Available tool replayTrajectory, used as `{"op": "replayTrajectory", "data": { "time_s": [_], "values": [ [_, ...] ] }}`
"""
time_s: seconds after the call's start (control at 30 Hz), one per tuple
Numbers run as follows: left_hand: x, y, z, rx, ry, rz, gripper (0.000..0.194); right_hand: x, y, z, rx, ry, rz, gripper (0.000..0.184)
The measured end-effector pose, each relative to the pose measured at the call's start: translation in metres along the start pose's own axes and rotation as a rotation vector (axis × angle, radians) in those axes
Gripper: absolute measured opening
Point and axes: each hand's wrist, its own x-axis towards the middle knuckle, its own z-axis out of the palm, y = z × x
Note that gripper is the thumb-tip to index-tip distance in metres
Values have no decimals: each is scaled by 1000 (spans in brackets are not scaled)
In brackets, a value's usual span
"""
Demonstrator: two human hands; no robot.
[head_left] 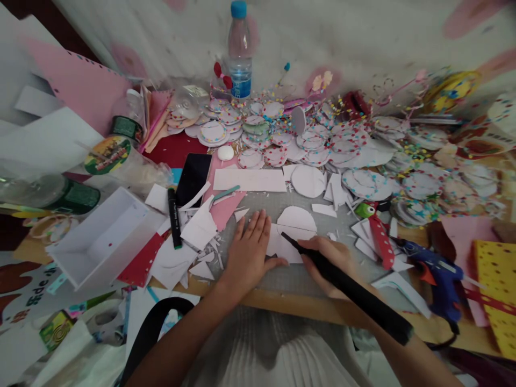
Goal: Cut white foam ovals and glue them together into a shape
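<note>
My left hand point(252, 250) lies flat with its fingers stretched out, pressing the left side of a white rectangular piece point(288, 248) against the grey mat. My right hand point(332, 263) is closed around a long black pen-shaped tool point(355, 290). Its thin tip points at the white piece, just below a white disc point(296, 219) whose lower part meets the piece along a dark line. Whether the tip touches the surface I cannot tell. Further back lie a white strip point(249, 180) and another white disc point(308, 181).
White scraps point(199, 226), a black marker point(174, 217) and a phone point(193, 177) lie left, beside a white open box point(107, 239). A blue glue gun point(437, 274) and red dotted cutter point(381, 242) are right. Decorated discs point(314, 140) and a water bottle point(240, 54) line the back.
</note>
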Motion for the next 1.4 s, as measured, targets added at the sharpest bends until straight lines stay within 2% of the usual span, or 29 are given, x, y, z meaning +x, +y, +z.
{"op": "replayTrajectory", "data": {
  "time_s": [0.2, 0.43, 0.53, 0.7, 0.83, 1.0, 1.13, 1.27, 1.4],
  "values": [
    [1, 2, 0, 14, -12, -16, 89, -7, 1, 4, -2, -60, -103, 30],
    [1, -2, 0, 4, 22, 4, 91, -11, 6, -5, 1, -111, -141, 27],
    [5, -10, 1, -22, 60, 57, 92, -6, 7, -6, 13, -113, -134, 26],
    [14, -26, 0, -49, 125, 225, 90, 1, 8, -4, 39, -106, -157, 26],
    [16, -31, -1, -36, 136, 247, 88, -2, 11, -3, 46, -137, -194, 26],
    [13, -30, 0, -15, 101, 255, 88, -4, 17, -12, 0, -232, -240, 25],
    [14, -37, -7, -20, 26, 301, 86, 5, 17, -21, 40, -322, -238, 25],
    [20, -49, -19, -56, -89, 420, 73, 8, 9, -18, 98, -315, -174, 27],
    [25, -57, -25, -114, -110, 444, 66, 0, -1, -5, 112, -265, -104, 26]
  ]
}}
